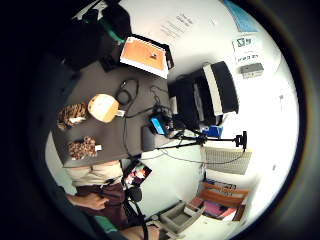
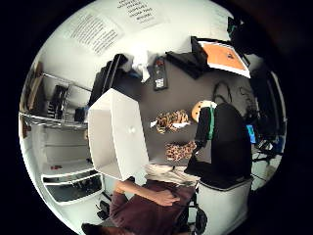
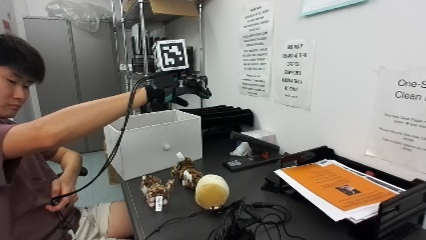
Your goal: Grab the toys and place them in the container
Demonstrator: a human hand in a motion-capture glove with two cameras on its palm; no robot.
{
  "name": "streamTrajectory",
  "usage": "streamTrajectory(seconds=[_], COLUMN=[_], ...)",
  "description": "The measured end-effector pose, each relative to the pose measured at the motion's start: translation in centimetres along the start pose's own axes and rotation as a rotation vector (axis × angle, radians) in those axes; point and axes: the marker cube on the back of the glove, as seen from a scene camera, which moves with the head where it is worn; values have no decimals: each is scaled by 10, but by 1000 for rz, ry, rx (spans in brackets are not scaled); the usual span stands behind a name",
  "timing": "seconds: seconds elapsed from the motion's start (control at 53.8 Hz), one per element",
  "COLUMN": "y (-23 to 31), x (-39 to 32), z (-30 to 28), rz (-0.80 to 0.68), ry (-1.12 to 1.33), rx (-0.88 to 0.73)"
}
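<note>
Raised high over the table, my gloved right hand point(image 3: 178, 90) hangs above the white container point(image 3: 156, 142), an open-topped box at the table's left end. Its fingers point(image 3: 198, 86) are loosely bent and hold nothing. Three toys lie on the dark table in front of the box: two spotted plush animals point(image 3: 156, 191) point(image 3: 186, 173) and a round cream plush point(image 3: 212, 191). From the palm I see the box point(image 2: 117, 134), both spotted toys point(image 2: 171, 120) point(image 2: 180, 150) point(image 1: 72, 115) point(image 1: 82, 147) and the cream toy point(image 1: 103, 107) far below.
A black tray with an orange-covered paper stack point(image 3: 336, 189) stands at the table's right end. Loose cables point(image 3: 243, 222) lie near the front edge. A black stapler-like device point(image 3: 254, 142) sits by the wall. Metal shelves point(image 3: 133, 35) stand behind the box.
</note>
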Motion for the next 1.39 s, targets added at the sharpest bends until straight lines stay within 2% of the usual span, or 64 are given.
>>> streamTrajectory(seconds=[0.167, 0.297, 0.539, 0.799, 0.929, 1.003, 1.096, 1.152, 1.282, 1.393], y=[-13, -23, -46, -67, -56, -50, -49, -50, -54, -58], x=[-2, -3, -3, -1, 6, -7, -20, -18, -23, -30], z=[-1, 4, 37, 141, 227, 274, 314, 317, 314, 308], rz=[31, -56, -90, -100, -170, -148, -95, -82, -67, -53], ry=[-69, -39, -54, -105, -50, -94, -113, -143, -174, -186], rx=[-20, -56, -158, -327, -550, -642, -524, -427, -311, -298])
